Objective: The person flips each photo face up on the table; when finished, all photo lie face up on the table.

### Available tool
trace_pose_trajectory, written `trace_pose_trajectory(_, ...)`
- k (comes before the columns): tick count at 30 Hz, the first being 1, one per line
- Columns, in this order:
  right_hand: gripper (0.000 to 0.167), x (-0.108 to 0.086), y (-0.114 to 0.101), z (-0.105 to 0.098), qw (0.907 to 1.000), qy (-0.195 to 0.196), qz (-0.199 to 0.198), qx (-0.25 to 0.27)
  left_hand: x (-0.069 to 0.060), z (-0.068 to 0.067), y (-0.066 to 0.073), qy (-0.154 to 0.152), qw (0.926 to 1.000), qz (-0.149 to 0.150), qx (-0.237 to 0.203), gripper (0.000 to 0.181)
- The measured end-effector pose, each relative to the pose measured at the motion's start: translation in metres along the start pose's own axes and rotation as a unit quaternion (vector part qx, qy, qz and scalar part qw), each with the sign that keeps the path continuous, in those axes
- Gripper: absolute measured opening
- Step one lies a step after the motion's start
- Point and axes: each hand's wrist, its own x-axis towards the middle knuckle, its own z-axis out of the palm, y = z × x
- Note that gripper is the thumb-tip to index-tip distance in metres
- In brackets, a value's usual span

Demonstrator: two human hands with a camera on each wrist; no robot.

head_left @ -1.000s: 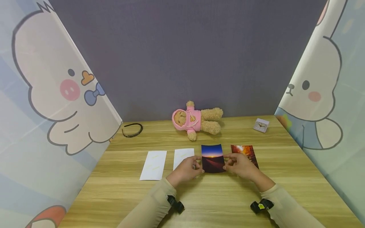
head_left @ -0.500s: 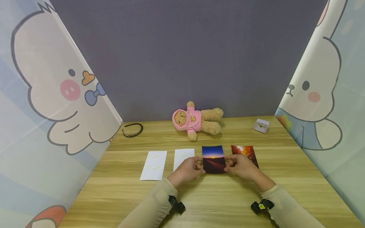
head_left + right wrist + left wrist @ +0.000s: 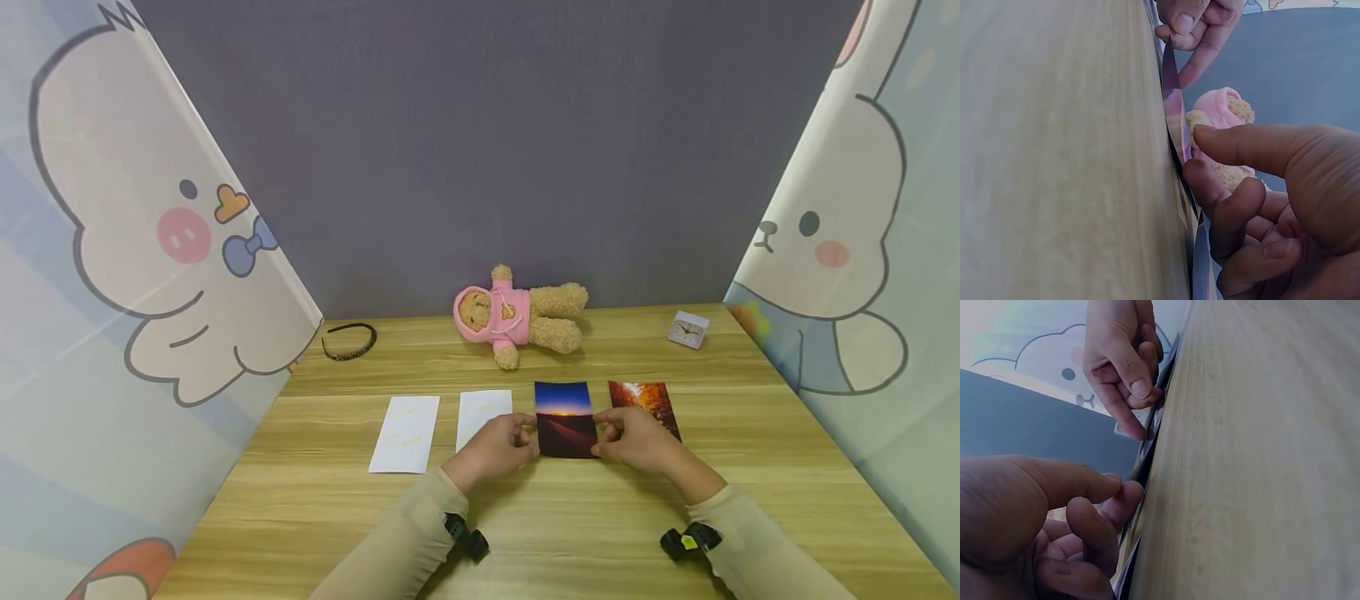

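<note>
In the head view a sunset photo (image 3: 566,419) lies between the two hands, right of the middle of the table. My left hand (image 3: 495,446) holds its left edge with thumb and index finger, the other fingers curled. On the opposite edge, my right hand (image 3: 637,437) holds it the same way, thumb and index finger apart along the side. Partly under the right hand is an autumn-forest photo (image 3: 652,400). Left of the sunset photo lies a white sheet (image 3: 480,412), partly covered by the left hand, and farther left a second white sheet (image 3: 403,433).
A teddy bear in a pink hoodie (image 3: 510,315) lies at the back by the grey panel (image 3: 480,150). A black toothed headband (image 3: 351,342) is at the back left, and a small white alarm clock (image 3: 687,330) stands at the back right. Cartoon-printed walls flank the wooden table (image 3: 570,533).
The sunset photo has shifted slightly right and its curved lower edge now looks flatter. Both hands moved a little to the right with it. Everything else on the table stays put.
</note>
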Motion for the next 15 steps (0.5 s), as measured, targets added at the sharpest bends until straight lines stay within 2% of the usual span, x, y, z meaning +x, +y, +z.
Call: trace_pose_trajectory(15,0.05,-0.0012,-0.0001,-0.0014,0.9999,0.007,-0.007,-0.007,-0.0007,0.0004,0.0019,0.001,0.9999,0.005,0.012,0.049)
